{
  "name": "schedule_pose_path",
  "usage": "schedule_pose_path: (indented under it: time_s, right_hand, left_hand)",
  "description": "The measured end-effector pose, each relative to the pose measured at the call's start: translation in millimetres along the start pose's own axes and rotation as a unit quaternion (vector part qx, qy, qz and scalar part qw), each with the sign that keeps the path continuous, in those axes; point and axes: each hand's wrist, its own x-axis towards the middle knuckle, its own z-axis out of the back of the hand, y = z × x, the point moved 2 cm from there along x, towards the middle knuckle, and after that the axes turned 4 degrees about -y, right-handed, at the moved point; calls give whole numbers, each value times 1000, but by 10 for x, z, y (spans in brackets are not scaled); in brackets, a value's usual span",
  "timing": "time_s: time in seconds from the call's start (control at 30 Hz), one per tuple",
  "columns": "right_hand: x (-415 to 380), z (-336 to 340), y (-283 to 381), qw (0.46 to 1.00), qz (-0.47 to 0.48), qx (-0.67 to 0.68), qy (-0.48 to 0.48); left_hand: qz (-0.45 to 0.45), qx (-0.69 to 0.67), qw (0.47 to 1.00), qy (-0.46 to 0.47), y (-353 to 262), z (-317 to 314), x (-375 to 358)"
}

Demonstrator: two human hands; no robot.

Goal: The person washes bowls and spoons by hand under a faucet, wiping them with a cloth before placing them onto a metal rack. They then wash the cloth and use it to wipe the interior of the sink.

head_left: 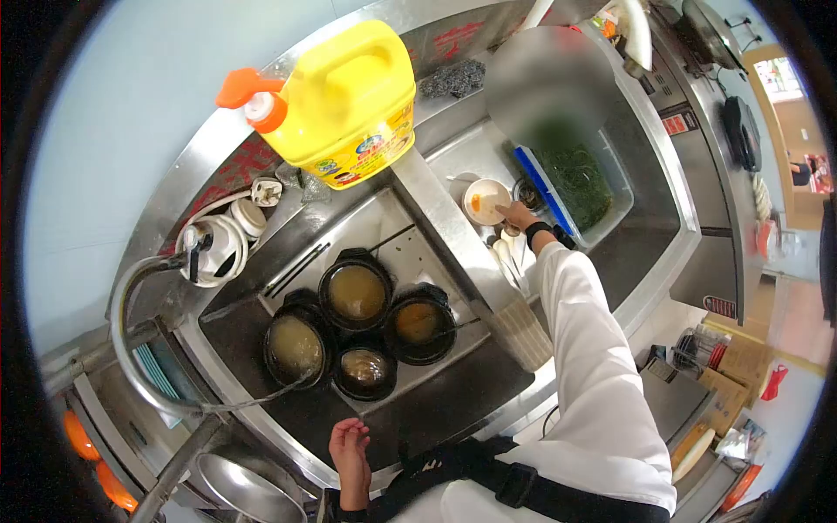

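My right hand [518, 216] reaches into the right sink basin, closed on the near right rim of a small white bowl [485, 197] with an orange bit inside. White spoons [508, 257] lie just below it. My left hand [350, 449] is near the front edge of the left basin, empty, its fingers loosely curled and apart from the pots. Black pots with cloudy liquid [356, 292] stand grouped in that basin. A bent tap [131, 331] runs water into the leftmost pot [296, 347].
A large yellow jug with an orange pump [349, 105] stands on the back ledge. Right of the bowl is a clear tub of greens [582, 187] with a blue edge. Black chopsticks [301, 268] lie left of the pots. A metal bowl [248, 488] sits lower left.
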Motion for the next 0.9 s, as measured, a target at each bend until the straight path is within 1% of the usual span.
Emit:
schedule_pose_path:
  time_s: [0.03,0.13,0.23,0.27,0.3,0.37,0.43,0.5,0.57,0.67,0.7,0.73,0.77,0.8,0.83,0.87,0.9]
  right_hand:
    - [39,-41,-20,1000,-2,-1,3]
    - [108,-124,-95,990,65,116,-40]
    - [99,-18,-172,993,38,94,-53]
    - [-244,204,63,975,2,222,11]
    - [-497,363,262,953,57,298,8]
    - [-887,700,558,949,35,309,43]
    - [-1292,1031,862,976,54,207,36]
    - [-1727,1206,1197,959,103,257,66]
    - [-2320,1305,1671,938,172,278,116]
    - [-2807,1037,2023,925,224,260,161]
    - [-3011,850,2163,918,232,263,185]
    - [-3186,686,2314,944,227,150,185]
    - [-3255,387,2367,940,226,130,220]
    - [-3133,-71,2326,929,249,119,245]
    - [-3067,-613,2325,910,263,186,259]
    - [-3048,-1142,2352,888,351,208,212]
    - [-3265,-1367,2479,871,300,215,326]
  left_hand:
    - [4,6,1000,-3,-10,-24,23]
    - [2,24,1000,-2,-26,-32,92]
    - [-6,29,999,13,-58,-29,97]
    - [-10,25,1000,15,-63,-18,106]
    - [-22,27,999,29,-65,3,121]
    - [-40,17,999,33,-45,51,117]
    - [-75,23,994,76,-81,73,64]
    - [-76,0,993,94,-134,111,30]
    - [-94,-7,990,104,-203,170,-12]
    - [-116,-32,987,104,-238,343,24]
    - [-112,-63,985,114,-255,398,31]
    - [-108,-93,982,125,-226,487,31]
    - [-113,-101,981,123,-157,611,42]
    - [-110,-113,979,128,-99,708,89]
    - [-110,-127,977,134,-102,784,115]
    - [-96,-118,983,107,-123,862,41]
    - [-105,-128,981,105,-97,965,29]
